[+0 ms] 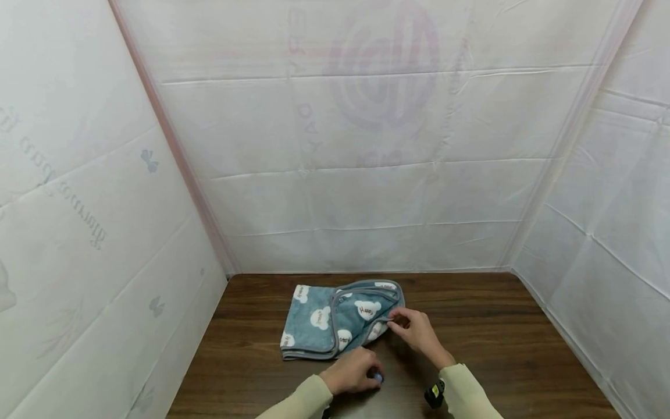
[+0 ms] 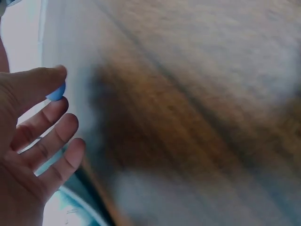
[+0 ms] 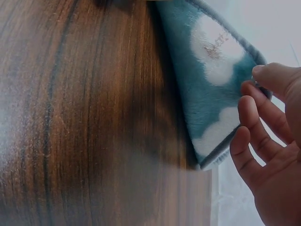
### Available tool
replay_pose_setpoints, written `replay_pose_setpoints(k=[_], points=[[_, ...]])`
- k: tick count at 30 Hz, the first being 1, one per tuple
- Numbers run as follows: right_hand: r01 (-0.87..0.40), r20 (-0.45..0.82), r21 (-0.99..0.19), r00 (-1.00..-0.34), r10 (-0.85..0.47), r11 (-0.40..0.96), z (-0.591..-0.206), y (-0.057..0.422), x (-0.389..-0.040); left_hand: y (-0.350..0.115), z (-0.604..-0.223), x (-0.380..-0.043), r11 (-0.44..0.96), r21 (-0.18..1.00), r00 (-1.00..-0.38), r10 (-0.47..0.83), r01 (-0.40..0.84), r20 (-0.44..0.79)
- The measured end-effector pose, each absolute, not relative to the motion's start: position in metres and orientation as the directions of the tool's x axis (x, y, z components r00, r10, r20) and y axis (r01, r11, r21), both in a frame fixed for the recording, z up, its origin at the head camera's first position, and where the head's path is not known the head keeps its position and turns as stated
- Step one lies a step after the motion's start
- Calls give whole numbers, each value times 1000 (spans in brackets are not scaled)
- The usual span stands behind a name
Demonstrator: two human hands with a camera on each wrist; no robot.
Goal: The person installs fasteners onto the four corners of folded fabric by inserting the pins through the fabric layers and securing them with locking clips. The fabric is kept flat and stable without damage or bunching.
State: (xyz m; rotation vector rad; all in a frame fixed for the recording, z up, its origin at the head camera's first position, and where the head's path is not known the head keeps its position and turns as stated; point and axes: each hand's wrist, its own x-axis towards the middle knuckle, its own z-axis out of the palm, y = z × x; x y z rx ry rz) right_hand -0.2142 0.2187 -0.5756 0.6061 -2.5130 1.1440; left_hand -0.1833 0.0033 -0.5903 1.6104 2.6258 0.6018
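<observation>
A teal fleece blanket [image 1: 309, 317] with white bear-head shapes and grey edging lies folded on the table, its right part loosely layered. My right hand [image 1: 419, 334] pinches the grey edge at its right side between thumb and index finger; the right wrist view shows the blanket's corner [image 3: 202, 94] lifted there. In front of the blanket, my left hand [image 1: 353, 372] pinches a small blue object [image 2: 56, 92] between thumb and index finger. Most of that object is hidden by the fingers, so its kind cannot be told. The left hand's other fingers are loosely bent.
The dark wooden table [image 1: 497, 343] extends to both sides of the blanket. White sheeting [image 1: 366, 203] with faint printing hangs behind the table, and more of it stands along the left and right sides. A black device [image 1: 434, 394] is at the right wrist.
</observation>
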Motion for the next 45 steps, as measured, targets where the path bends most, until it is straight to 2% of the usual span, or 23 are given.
replay_pose_setpoints(k=[3, 9, 15, 22, 26, 33, 37, 45], points=[[-497, 442, -628, -861, -251, 599, -576, 218, -214, 0, -583, -189, 395, 357, -502, 816, 847, 288], [-510, 460, -613, -851, -253, 604, -577, 218, -215, -9, -567, -203, 412, 455, -607, 634, 789, 479], [-542, 511, -592, -825, -242, 596, -579, 218, -216, -16, -565, -213, 433, 524, -679, 495, 734, 542], [-555, 522, -585, -816, -249, 592, -579, 214, -217, -20, -567, -221, 432, 674, -797, 392, 600, 459], [-545, 502, -604, -827, -253, 582, -579, 212, -217, -21, -567, -224, 411, 737, -836, 373, 538, 402], [-571, 516, -623, -813, -268, 535, -581, 210, -218, -17, -572, -228, 300, 832, -859, 375, 467, 347], [-552, 498, -646, -828, -257, 527, -582, 209, -219, -13, -573, -228, 242, 868, -866, 379, 433, 326], [-497, 453, -673, -862, -226, 547, -580, 205, -221, -8, -572, -231, 240, 881, -873, 385, 407, 299]])
